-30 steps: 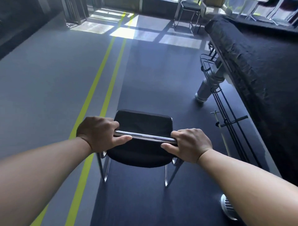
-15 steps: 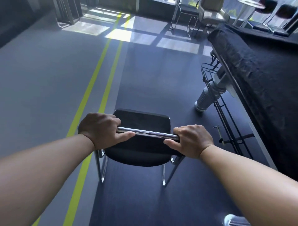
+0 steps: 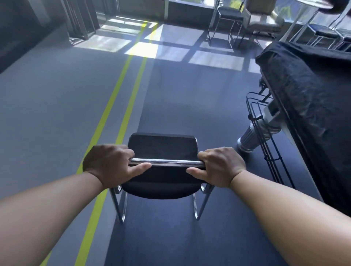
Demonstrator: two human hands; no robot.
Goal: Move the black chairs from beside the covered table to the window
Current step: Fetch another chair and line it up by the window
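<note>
Black padded chair (image 3: pixel 161 148), chrome frame, upright, beside black-covered table (image 3: pixel 311 98)

Daylight comes from the windows (image 3: pixel 206 1) at the far end, casting bright paned patches on the floor (image 3: pixel 190 98); the near room is dim and bluish. The chair's chrome rail (image 3: pixel 167 162) carries a thin glare, and straight lines bow toward the edges, the top right corner smeared.

Grey carpet (image 3: pixel 47 114), two yellow lines (image 3: pixel 115 91) running left of the fingers (image 3: pixel 124 151) — sunlight patches (image 3: pixel 141 49) far ahead, beige chair (image 3: pixel 264 20) beyond
</note>
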